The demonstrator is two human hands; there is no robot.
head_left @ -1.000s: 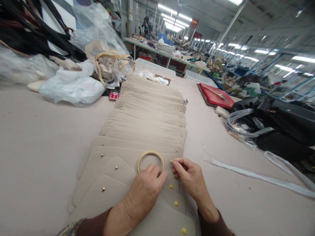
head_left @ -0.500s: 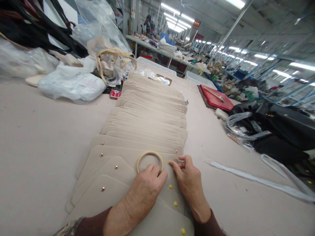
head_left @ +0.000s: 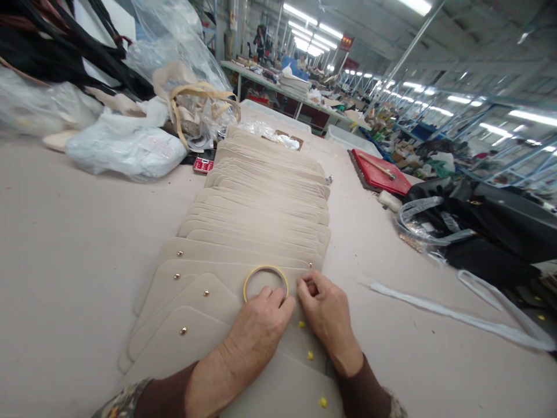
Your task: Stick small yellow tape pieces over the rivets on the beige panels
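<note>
Four gold-toned studs [head_left: 177,276] show on the left side of the overlapping beige panels [head_left: 256,232] across my tabletop [head_left: 78,249]. Over the panels, my left hand [head_left: 259,325] has its fingers clamped on a yellow tape roll [head_left: 266,267]. Three yellow tape bits [head_left: 310,355] sit beside my right hand [head_left: 328,313], its fingers pinched narrow near the panels' right edge; I can't tell whether they hold anything. Farther right lies a pale strip [head_left: 435,307].

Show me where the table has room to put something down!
The table is bare left of the beige pieces, below the white bag, and right of the right hand, this side of the white strip. It's crowded around the yellow ring and by the black bags.
</note>
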